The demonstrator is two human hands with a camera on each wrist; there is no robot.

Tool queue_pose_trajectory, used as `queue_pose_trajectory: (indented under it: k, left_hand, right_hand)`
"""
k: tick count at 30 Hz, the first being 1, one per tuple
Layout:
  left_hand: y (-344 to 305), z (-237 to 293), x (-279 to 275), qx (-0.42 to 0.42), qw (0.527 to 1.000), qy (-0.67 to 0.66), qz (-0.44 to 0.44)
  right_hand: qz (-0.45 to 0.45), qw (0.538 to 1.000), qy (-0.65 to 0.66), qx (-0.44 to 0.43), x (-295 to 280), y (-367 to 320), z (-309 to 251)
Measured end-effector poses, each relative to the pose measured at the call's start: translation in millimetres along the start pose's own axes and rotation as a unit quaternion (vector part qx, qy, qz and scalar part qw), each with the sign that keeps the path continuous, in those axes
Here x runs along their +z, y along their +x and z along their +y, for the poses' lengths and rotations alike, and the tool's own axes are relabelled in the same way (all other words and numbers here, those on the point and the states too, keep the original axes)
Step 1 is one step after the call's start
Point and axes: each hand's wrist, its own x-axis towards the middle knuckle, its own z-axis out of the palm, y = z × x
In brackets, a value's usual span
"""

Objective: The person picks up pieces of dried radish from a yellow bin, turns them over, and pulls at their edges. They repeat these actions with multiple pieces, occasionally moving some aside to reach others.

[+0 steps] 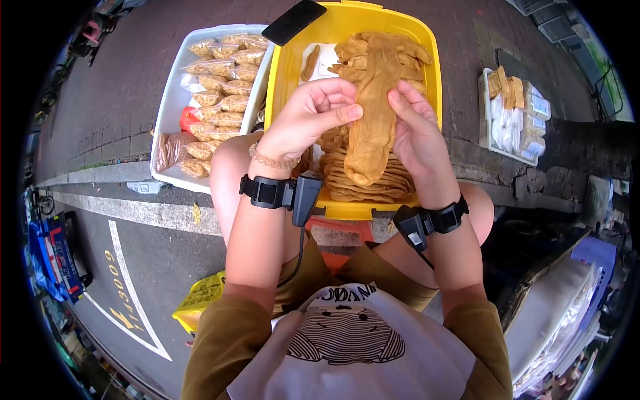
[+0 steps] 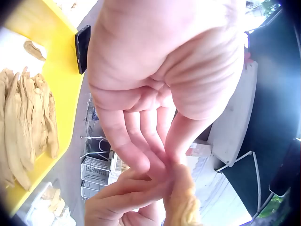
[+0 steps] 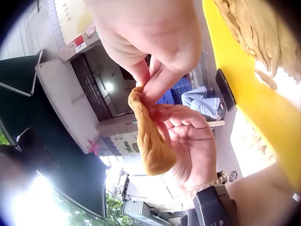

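Observation:
A long, flat, wrinkled brown strip (image 1: 373,133) is held up over the yellow tub (image 1: 280,73). The left hand (image 1: 316,115) pinches its left edge between thumb and fingers; the right hand (image 1: 419,130) pinches its right edge. In the right wrist view the strip (image 3: 153,141) hangs from the pinching fingers of the right hand (image 3: 150,42), with the left hand (image 3: 193,146) close beside. The left wrist view shows the left hand (image 2: 160,84) with its thumb against the strip (image 2: 183,200). Beneath, similar strips (image 1: 367,180) lie stacked in the tub.
A black phone (image 1: 294,21) lies on the tub's back left corner. To the left stands a white tray (image 1: 175,80) of bagged pieces (image 1: 230,87). A smaller white tray (image 1: 485,120) with packages is at the right. A yellow bag (image 1: 200,300) sits at the lower left.

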Motion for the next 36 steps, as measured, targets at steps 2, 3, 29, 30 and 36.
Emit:
queue_pose_trajectory:
  k: [2,3,29,30,36]
  left_hand:
    - [-2,2,2,-0.009,1.000,-0.013,0.013]
    - [-3,2,3,-0.012,1.000,-0.012,0.013]
    - [-5,8,23,0.011,0.985,-0.159,0.073]
    - [-5,8,24,0.012,0.984,-0.159,0.073]
    - [2,-4,18,0.031,0.987,-0.093,0.125]
  right_hand:
    - [0.005,0.999,0.037,0.018,4,-1,0]
    - [0.006,0.999,0.040,0.019,4,-3,0]
    - [-0.015,0.999,-0.050,-0.004,14,-5,-5]
    - [-0.015,0.999,-0.050,-0.003,15,-6,-4]
    - [0.059,0.665,-0.620,-0.412,17,-3,-14]
